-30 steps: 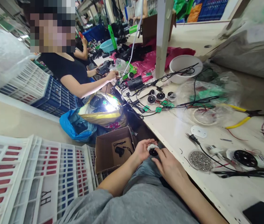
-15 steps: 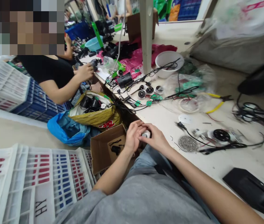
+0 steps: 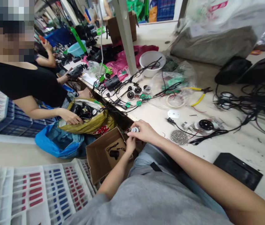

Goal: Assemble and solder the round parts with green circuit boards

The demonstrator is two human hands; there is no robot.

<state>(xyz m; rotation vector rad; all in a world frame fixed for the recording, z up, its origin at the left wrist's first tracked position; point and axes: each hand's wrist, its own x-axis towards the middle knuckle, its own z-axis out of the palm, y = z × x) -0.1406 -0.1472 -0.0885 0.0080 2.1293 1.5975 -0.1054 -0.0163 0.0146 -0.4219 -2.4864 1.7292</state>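
A white counter (image 3: 245,148) runs along the person's right side, with a cardboard box (image 3: 103,157) just below its near edge and a dish of small metal screws (image 3: 179,137) on top. Over that edge, the right hand (image 3: 145,132) clenches a small round white-and-black part (image 3: 135,129) from above, and the left hand (image 3: 130,144) grips it from beneath.

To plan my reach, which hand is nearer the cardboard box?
Left: the left hand is by the corner of the cardboard box. The right hand is farther away, beyond the left hand.
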